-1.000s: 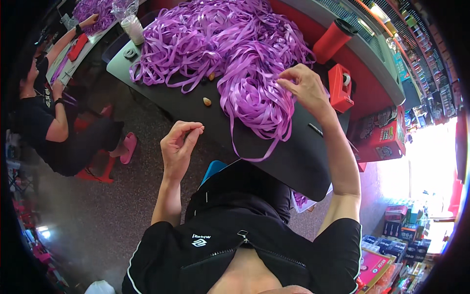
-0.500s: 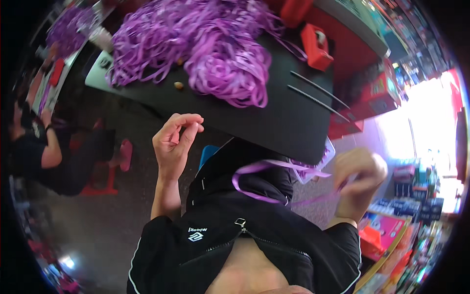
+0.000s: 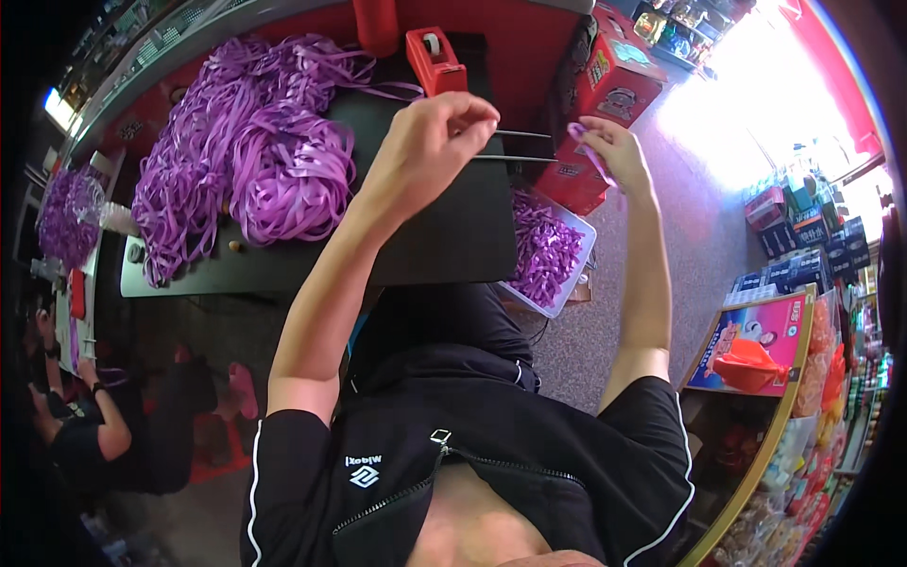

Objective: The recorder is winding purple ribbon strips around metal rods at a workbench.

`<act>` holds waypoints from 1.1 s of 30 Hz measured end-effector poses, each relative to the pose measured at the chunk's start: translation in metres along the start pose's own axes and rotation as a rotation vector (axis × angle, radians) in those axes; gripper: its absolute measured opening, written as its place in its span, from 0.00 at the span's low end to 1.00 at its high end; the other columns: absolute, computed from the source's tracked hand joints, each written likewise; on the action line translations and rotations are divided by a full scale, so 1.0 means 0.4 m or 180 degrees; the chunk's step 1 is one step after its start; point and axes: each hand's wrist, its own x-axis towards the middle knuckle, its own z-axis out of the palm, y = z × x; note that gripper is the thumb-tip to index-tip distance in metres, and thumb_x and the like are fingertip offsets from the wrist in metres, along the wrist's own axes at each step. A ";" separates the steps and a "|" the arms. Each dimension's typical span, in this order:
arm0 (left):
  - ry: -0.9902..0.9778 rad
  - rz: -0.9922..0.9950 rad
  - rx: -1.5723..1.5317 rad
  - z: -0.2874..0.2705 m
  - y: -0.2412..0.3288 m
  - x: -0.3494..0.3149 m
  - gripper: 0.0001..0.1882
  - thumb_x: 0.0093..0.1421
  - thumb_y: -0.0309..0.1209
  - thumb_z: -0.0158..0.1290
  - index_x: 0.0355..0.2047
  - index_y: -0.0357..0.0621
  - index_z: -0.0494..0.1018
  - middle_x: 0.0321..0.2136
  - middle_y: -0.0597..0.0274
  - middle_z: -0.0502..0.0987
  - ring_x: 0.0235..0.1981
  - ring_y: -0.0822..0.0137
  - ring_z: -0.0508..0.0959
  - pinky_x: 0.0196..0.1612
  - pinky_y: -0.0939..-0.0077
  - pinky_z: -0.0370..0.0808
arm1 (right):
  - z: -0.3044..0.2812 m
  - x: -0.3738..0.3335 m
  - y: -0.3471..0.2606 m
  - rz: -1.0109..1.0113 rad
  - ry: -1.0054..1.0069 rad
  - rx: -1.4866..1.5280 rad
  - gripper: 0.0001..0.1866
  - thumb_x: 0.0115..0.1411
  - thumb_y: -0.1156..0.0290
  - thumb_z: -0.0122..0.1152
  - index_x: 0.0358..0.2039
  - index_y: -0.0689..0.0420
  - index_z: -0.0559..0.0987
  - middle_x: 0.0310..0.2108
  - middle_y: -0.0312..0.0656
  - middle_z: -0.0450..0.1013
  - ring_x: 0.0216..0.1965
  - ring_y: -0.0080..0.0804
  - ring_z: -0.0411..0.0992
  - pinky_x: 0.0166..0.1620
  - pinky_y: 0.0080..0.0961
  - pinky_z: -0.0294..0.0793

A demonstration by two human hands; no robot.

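My right hand (image 3: 616, 161) is raised at the right, closed on a short folded length of purple ribbon (image 3: 590, 151). My left hand (image 3: 436, 142) is over the black table (image 3: 425, 236), its thumb and fingers pinched together; whether anything is between them I cannot make out. Just past its fingertips, two thin metal rods (image 3: 525, 159) stick out beyond the table's right edge, partly hidden by the hand. On the table to the left lies a big tangled heap of purple ribbon (image 3: 293, 175). Below the rods, a clear plastic bin (image 3: 588, 248) holds many short purple ribbon pieces.
A red tape dispenser (image 3: 436, 66) stands at the table's back. Red boxes (image 3: 619, 80) are stacked beyond the bin. On the far left a co-worker (image 3: 104, 425) sits at another table with purple ribbon. At the lower right is a display case (image 3: 794, 378) with goods.
Both hands have moved up and away from my body, the left one reaching the rods. The loose ribbon that trailed across my lap is now short and folded in my right hand. The view has shifted.
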 end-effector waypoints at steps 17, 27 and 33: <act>-0.0509 -0.0237 0.0584 0.225 -0.246 0.217 0.11 0.53 0.30 0.54 0.36 0.37 0.77 0.31 0.51 0.80 0.36 0.59 0.80 0.42 0.72 0.74 | 0.190 -0.028 0.110 -0.0473 0.0393 0.2176 0.07 0.55 0.82 0.61 0.29 0.58 0.72 0.31 0.43 0.77 0.36 0.27 0.77 0.40 0.18 0.74; -0.0383 0.0305 0.0733 0.276 -0.287 0.201 0.09 0.55 0.31 0.54 0.34 0.38 0.77 0.31 0.51 0.79 0.34 0.55 0.79 0.39 0.68 0.73 | 0.235 -0.038 0.130 -0.0420 0.0517 0.2232 0.07 0.54 0.81 0.62 0.29 0.59 0.71 0.32 0.43 0.78 0.36 0.27 0.77 0.41 0.17 0.74; -0.0417 0.0160 0.0902 0.281 -0.297 0.205 0.11 0.55 0.33 0.55 0.33 0.38 0.78 0.30 0.51 0.79 0.33 0.55 0.79 0.38 0.68 0.74 | 0.260 -0.036 0.129 -0.0462 0.0597 0.2174 0.07 0.54 0.82 0.62 0.29 0.60 0.72 0.32 0.42 0.77 0.37 0.27 0.77 0.42 0.19 0.74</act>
